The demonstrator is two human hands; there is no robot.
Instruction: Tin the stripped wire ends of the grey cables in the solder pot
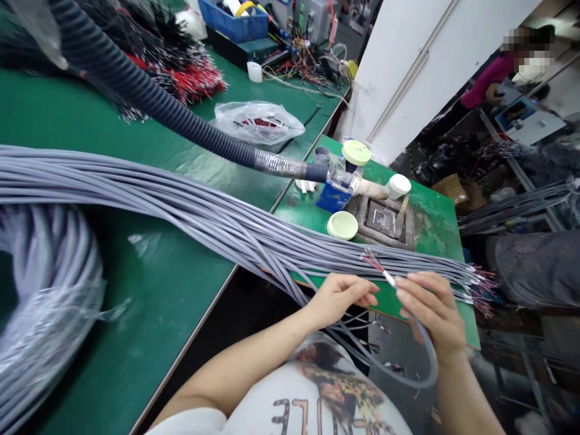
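Note:
My right hand (432, 311) grips a grey cable (426, 344) close to its end, and the rest of it loops down below the hand. A white sleeve (388, 278) sits at that end, with thin red and pale wires (374, 261) fanning out from it. To its left, my left hand (347, 296) has its fingers curled together; whatever is between them, if anything, is hidden. Just beyond both hands runs a long bundle of grey cables (226, 211), its stripped ends (483, 284) lying at the right.
Behind the bundle stand a grimy solder pot (383, 220), a pale green round tub (342, 225) and a white cup (399, 186). A ribbed black hose (181, 121) arches over the green table (149, 266). A wrapped cable coil (54, 308) lies left. A person (493, 78) is in the background.

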